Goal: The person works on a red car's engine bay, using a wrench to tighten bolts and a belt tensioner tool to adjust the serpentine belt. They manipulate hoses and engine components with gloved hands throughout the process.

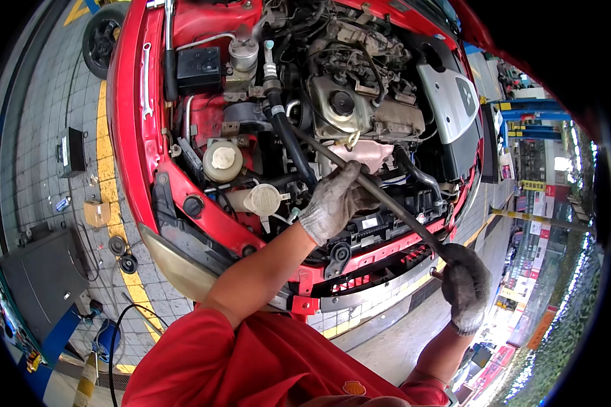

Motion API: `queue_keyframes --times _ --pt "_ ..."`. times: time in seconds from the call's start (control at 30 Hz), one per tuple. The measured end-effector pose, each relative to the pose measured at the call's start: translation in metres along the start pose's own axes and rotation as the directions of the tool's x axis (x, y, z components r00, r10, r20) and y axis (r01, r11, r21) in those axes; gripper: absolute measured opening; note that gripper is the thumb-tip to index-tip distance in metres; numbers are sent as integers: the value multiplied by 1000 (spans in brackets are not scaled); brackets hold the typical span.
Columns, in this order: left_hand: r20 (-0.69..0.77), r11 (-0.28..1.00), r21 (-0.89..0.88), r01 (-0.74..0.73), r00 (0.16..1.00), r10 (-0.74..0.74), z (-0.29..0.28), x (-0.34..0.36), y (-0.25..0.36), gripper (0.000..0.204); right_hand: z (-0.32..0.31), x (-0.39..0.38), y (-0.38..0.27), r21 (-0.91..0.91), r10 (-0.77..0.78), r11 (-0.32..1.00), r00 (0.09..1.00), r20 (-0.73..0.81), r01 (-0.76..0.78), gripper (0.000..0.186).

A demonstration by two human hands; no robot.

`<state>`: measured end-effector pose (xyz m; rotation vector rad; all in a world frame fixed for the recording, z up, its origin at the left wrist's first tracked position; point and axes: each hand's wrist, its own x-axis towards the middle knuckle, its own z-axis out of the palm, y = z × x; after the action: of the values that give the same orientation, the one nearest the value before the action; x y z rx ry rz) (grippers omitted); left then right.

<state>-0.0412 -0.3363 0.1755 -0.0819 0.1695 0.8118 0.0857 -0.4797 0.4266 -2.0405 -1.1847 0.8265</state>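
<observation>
A long dark metal bar (397, 207) runs slantwise over the front of a red car's open engine bay. My left hand (339, 201), in a dirty grey-white knit glove, is closed around its middle. My right hand (465, 281), gloved the same way, grips the near end beyond the front panel. The bar's far end reaches down beside the engine (366, 112), where its tip is hidden among the parts. Close to my left hand are a black hose (288, 139) and a round-capped reservoir (263, 200).
A combination wrench (146, 81) lies on the left fender (129, 129). The front bumper beam (380, 278) crosses before me. On the tiled floor at left are a black battery (71, 152), a small cardboard box (97, 214), round black parts (127, 263) and a wheel (103, 41).
</observation>
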Motion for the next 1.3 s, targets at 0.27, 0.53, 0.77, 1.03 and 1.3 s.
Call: queue_keyframes --times 0.27,0.53,0.77,1.03,1.3 --pt "-48 999 -36 -36 998 35 -10 -1 4 29 15 -3 -3 -106 38 994 992 119 -25 38" --pt "-205 998 25 -59 977 63 -15 -9 -14 29 24 -25 21 -38 89 996 985 145 -84 45" --pt "-57 999 37 3 998 -1 -12 -5 6 34 21 -14 18 -80 -11 997 1000 10 12 46" --pt "16 971 188 148 988 -154 8 0 39 56 16 12 -46 -196 -128 976 979 -157 96 41" --pt "21 988 148 32 999 -35 62 34 65 70 -21 121 -149 -794 -557 -165 610 564 585 34"
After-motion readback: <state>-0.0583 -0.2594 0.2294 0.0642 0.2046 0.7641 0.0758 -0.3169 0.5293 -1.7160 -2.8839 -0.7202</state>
